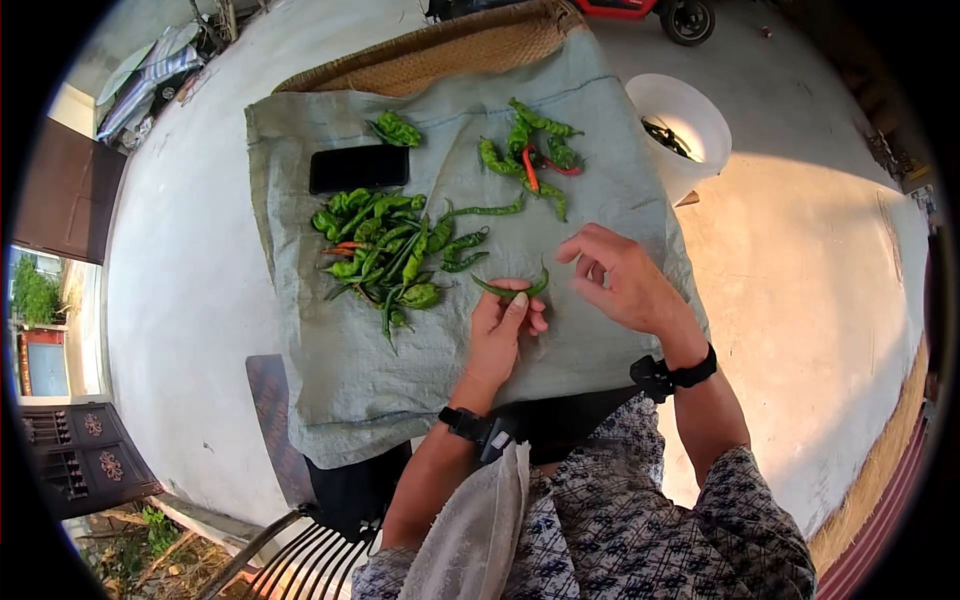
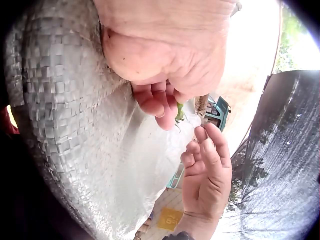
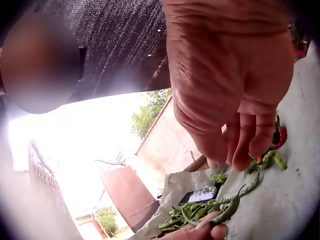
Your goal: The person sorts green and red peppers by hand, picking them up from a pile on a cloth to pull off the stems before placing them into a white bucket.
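A green pepper (image 1: 515,291) is pinched between the thumb and fingers of the left hand (image 1: 497,335), above the grey woven sheet (image 1: 430,385). The right hand (image 1: 632,285) is raised to the right of it, fingers bent and apart from the pepper. In the right wrist view the held pepper (image 3: 227,212) lies below the right hand (image 3: 232,90). The left wrist view shows only a green tip (image 2: 179,112) of the pepper under the left hand (image 2: 165,55). A large pile of peppers (image 1: 375,245) lies left of the left hand.
A black phone (image 1: 359,169) lies above the pile, beside a small green pepper bunch (image 1: 398,128). Green and red peppers (image 1: 530,160) form a smaller group at the sheet's upper right. A white bucket (image 1: 705,125) with peppers stands beyond the right edge; a woven basket (image 1: 430,58) shows behind.
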Available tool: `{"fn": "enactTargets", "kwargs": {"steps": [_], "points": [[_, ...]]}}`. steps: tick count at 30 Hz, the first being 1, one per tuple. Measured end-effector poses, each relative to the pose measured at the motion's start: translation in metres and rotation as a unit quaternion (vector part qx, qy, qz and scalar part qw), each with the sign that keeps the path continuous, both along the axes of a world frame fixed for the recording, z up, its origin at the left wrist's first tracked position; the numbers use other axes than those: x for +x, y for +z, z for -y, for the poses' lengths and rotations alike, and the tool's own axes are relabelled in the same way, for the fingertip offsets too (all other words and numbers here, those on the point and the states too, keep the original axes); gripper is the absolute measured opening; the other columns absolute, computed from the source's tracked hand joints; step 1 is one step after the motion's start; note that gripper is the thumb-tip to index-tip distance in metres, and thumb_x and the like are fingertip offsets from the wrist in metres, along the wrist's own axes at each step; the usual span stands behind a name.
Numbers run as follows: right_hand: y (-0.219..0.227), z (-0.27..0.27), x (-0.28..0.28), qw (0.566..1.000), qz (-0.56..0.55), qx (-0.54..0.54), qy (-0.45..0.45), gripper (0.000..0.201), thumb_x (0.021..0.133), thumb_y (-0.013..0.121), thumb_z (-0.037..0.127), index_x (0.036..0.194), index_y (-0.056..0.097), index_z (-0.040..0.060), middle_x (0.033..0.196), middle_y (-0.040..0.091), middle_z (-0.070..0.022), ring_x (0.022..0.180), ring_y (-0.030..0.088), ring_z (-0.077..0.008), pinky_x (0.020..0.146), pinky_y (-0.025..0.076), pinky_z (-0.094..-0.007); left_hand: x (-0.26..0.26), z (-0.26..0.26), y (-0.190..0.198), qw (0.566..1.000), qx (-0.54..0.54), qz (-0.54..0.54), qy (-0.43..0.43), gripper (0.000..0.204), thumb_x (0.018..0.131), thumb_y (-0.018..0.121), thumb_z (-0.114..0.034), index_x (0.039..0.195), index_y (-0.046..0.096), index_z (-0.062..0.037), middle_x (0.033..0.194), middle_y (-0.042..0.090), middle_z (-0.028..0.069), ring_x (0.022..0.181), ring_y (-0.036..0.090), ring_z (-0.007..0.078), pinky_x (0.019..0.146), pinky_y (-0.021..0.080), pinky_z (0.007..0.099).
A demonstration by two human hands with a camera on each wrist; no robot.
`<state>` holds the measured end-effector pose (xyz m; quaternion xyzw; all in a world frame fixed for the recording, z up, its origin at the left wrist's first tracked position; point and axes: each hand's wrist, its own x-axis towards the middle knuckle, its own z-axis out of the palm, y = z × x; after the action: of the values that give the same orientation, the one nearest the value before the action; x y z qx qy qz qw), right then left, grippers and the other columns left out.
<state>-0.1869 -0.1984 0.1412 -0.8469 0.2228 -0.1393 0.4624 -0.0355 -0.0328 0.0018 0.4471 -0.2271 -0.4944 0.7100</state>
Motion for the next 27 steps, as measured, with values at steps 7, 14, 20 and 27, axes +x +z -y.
{"fn": "enactTargets", "kwargs": {"steps": [7,14,20,27], "points": [[-0.052,-0.039,0.018,0.994,0.052,-0.095,0.031,0.039,0.088,0.067,-0.005,0.125,0.064,0.0063,0.118,0.061,-0.0140,0.098,0.069,-0.0339,0.083,0.059,-0.0429,-0.001,-0.002,0.005,0.999,0.036,0.019,0.004,0.018,0.113,0.062,-0.017,0.126,0.062,-0.0048,0.094,0.068,0.0040,0.071,0.059,0.0106,0.062,0.048,0.0238],[-0.074,-0.046,0.013,0.997,0.059,0.036,-0.017,0.036,0.091,0.068,-0.006,0.125,0.063,0.0049,0.111,0.067,-0.0096,0.086,0.069,-0.0228,0.077,0.057,-0.0352,-0.002,-0.001,0.000,1.000,0.020,0.004,0.014,0.020,0.112,0.066,-0.020,0.126,0.063,-0.0050,0.092,0.067,0.0038,0.070,0.058,0.0107,0.061,0.047,0.0238],[-0.123,-0.036,0.008,0.946,0.154,0.274,-0.084,0.027,0.098,0.060,-0.007,0.123,0.062,0.0019,0.111,0.069,-0.0022,0.089,0.063,-0.0074,0.080,0.055,-0.0261,-0.002,0.003,0.003,0.999,0.001,-0.029,0.032,0.022,0.112,0.065,-0.020,0.129,0.060,-0.0070,0.099,0.069,0.0063,0.076,0.063,0.0121,0.067,0.050,0.0248],[-0.119,-0.028,0.007,0.927,0.153,0.331,-0.086,0.028,0.098,0.057,-0.007,0.124,0.061,0.0015,0.109,0.069,-0.0024,0.094,0.063,-0.0076,0.078,0.054,-0.0247,-0.001,0.001,0.008,1.000,0.010,-0.005,0.013,0.021,0.112,0.064,-0.018,0.130,0.060,-0.0080,0.103,0.071,0.0047,0.080,0.067,0.0124,0.070,0.051,0.0255]]}}
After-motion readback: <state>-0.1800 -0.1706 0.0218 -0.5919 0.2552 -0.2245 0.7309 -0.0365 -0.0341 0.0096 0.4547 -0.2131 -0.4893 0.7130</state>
